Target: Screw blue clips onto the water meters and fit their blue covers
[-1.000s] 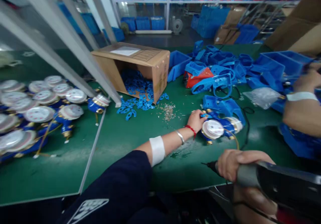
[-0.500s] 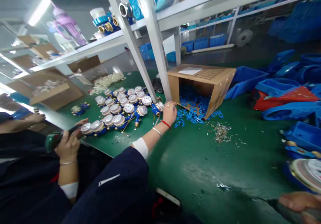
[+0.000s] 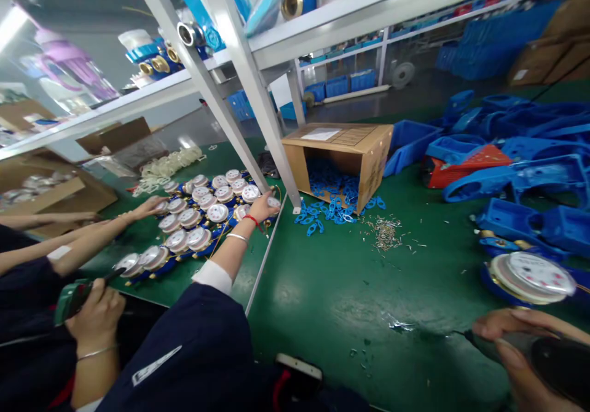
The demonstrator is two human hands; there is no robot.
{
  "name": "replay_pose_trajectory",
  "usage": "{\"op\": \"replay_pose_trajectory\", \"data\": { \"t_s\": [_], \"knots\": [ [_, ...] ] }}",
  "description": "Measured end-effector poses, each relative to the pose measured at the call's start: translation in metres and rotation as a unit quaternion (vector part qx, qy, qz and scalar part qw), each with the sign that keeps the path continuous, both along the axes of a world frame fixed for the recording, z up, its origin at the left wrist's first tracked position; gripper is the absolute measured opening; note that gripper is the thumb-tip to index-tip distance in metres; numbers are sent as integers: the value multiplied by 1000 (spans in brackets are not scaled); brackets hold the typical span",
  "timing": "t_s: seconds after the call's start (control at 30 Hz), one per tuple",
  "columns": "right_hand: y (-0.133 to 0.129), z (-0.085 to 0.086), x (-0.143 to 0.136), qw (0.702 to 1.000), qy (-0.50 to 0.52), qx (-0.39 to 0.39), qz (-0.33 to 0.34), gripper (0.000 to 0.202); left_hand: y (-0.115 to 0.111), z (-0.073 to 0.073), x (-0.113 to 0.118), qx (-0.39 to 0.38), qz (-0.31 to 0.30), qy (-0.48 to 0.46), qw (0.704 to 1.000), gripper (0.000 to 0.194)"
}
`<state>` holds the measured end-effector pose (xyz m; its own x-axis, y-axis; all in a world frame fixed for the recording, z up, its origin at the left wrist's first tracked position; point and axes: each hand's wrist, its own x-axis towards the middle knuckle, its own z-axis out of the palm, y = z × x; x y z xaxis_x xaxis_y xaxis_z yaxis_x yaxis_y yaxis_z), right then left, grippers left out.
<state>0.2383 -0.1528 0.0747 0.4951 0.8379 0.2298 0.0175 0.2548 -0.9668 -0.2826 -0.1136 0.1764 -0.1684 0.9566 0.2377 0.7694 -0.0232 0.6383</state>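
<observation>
My left hand, with a red string and a silver bangle at the wrist, reaches far across the bench. Its fingers are closed on a water meter at the right edge of a group of water meters, beside the shelf post. At lower right, my right hand grips a dark electric screwdriver, its thin tip pointing left, low over the green bench top. Just beyond that hand, another water meter with a white dial lies face up.
A cardboard box lies on its side, spilling blue tags; small screws lie beside it. Blue plastic housings are piled at right. At left, a co-worker's hand holds a green power tool. Shelf posts rise mid-bench.
The view has swung right. My left hand has moved left past the shelf post with the water meter. A co-worker's arm now reaches to the meters; my right hand shows more fully.
</observation>
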Motion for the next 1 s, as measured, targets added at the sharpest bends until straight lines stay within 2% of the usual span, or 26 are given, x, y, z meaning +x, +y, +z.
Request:
{"op": "replay_pose_trajectory", "data": {
  "t_s": [0.1,0.17,0.2,0.27,0.37,0.47,0.53,0.6,0.7,0.8,0.9,1.0],
  "knots": [
    [2,12,-7,999,-33,14,32,34,80,-30,52,-24,-25,6,999,37],
    [3,16,-8,998,-34,30,37,34,103,-51,73,-37,-21,8,999,46],
    [3,16,-8,998,-34,38,38,34,103,-61,78,-36,-16,5,999,51],
    [3,13,-6,997,-37,51,42,34,84,-76,83,-18,-13,-9,1000,58],
    [2,8,-3,996,-39,53,60,35,30,-85,100,10,-59,-28,998,62],
    [1,7,-3,996,-27,55,64,38,-14,-83,139,-15,-132,-58,989,68],
    [-1,9,-5,997,-18,50,59,39,-26,-84,171,-37,-192,-90,976,73],
    [-2,12,-8,997,-16,41,55,40,-29,-92,202,-43,-261,-121,957,79],
    [-4,14,-10,998,-18,40,41,40,-23,-113,244,-19,-359,-149,921,83],
    [-5,15,-9,997,-17,61,33,40,-19,-132,275,10,-394,-157,906,85],
    [-4,15,-9,997,-16,72,35,39,-20,-137,287,18,-400,-144,905,89],
    [-4,18,-9,997,-18,72,38,37,-6,-131,276,13,-398,-108,911,92]
  ]
}}
